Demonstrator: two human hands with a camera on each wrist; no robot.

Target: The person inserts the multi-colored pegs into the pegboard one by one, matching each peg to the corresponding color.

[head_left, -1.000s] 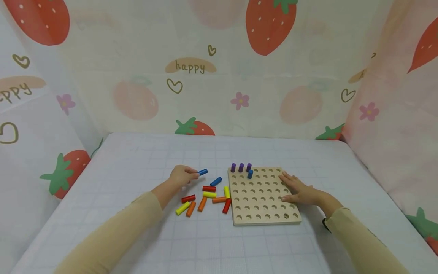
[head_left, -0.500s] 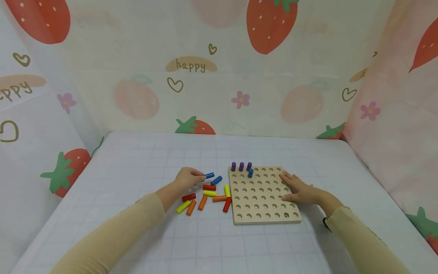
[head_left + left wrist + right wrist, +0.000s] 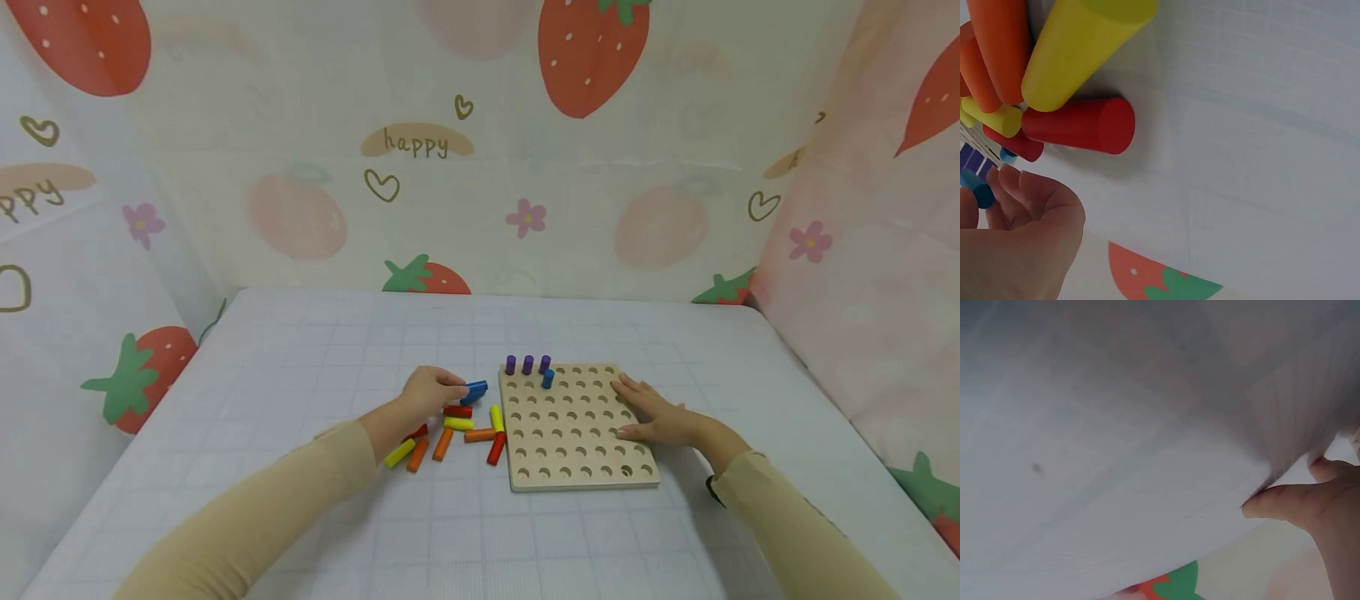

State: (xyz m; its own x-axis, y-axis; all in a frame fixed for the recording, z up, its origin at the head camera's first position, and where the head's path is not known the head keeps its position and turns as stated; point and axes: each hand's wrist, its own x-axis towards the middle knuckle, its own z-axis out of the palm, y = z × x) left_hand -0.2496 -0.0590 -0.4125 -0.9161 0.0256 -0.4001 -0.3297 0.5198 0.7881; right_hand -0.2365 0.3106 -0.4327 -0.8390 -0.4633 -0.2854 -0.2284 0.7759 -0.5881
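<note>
In the head view my left hand pinches a blue peg lengthwise, its far end pointing right. Just below that peg, overlapping it, another blue peg lies on the table. The left wrist view catches the held blue peg between thumb and fingers. A square wooden pegboard with rows of round holes is to the right. Three purple pegs stand in its back row, and one blue peg stands in the row in front. My right hand rests on the board's right edge, fingers spread.
Loose red, yellow and orange pegs lie left of the board, with a yellow peg and a red peg against its left side. A pale checked cloth covers the table. Strawberry-printed curtains stand behind and at the sides.
My left hand has moved right with the blue peg, from left of the loose blue peg to right over it. The right hand and the board have stayed put.
</note>
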